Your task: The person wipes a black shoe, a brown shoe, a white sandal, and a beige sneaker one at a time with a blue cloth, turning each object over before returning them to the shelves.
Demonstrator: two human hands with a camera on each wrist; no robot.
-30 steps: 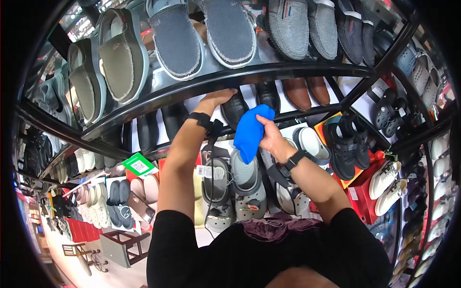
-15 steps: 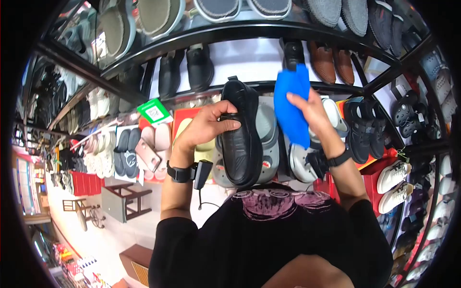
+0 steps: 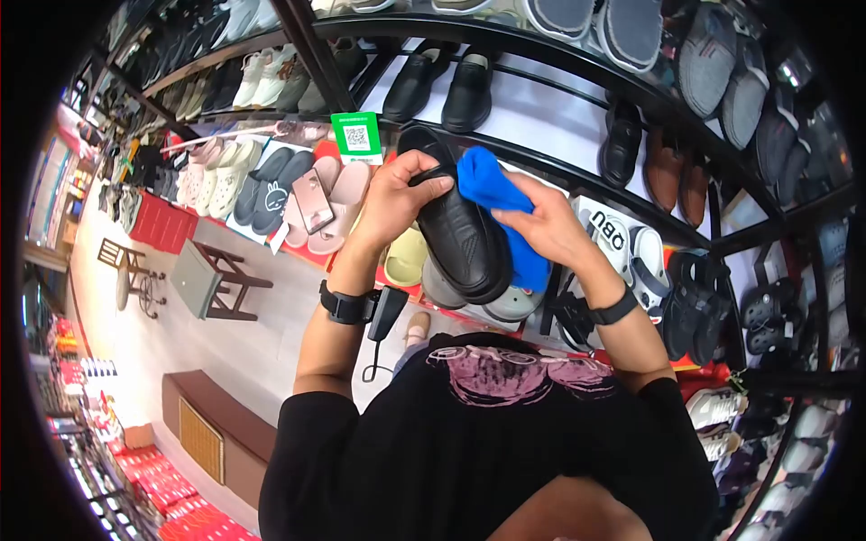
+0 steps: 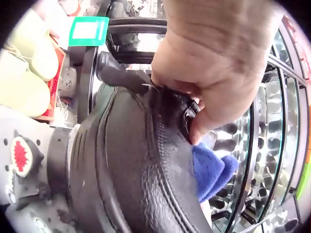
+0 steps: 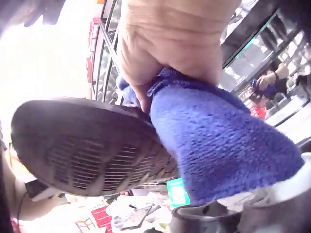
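My left hand (image 3: 390, 206) grips a black leather shoe (image 3: 465, 245) by its opening, the thumb on the outside and the fingers tucked toward the inside. The left wrist view shows the thumb pinching the collar of the shoe, its upper (image 4: 131, 150) turned toward that camera. A blue cloth (image 3: 492, 187) is bunched in my right hand (image 3: 557, 227), with the thumb on top. It lies along the right side of the shoe, close to the opening. In the right wrist view the ribbed sole (image 5: 97, 155) shows beside the hanging cloth (image 5: 223, 141).
Black shoes (image 3: 467, 95) and brown shoes (image 3: 663, 176) stand on the shelf ahead, under a black rail (image 3: 559, 176). Below are clogs and pink slippers (image 3: 347, 198) with a phone (image 3: 313, 200) on them. A green QR sign (image 3: 356, 137) stands left. A stool (image 3: 212, 279) is on the floor.
My left hand has taken the black shoe off the shelf and drawn it toward my body. My right hand has brought the blue cloth left, onto the shoe. The head view has swung left.
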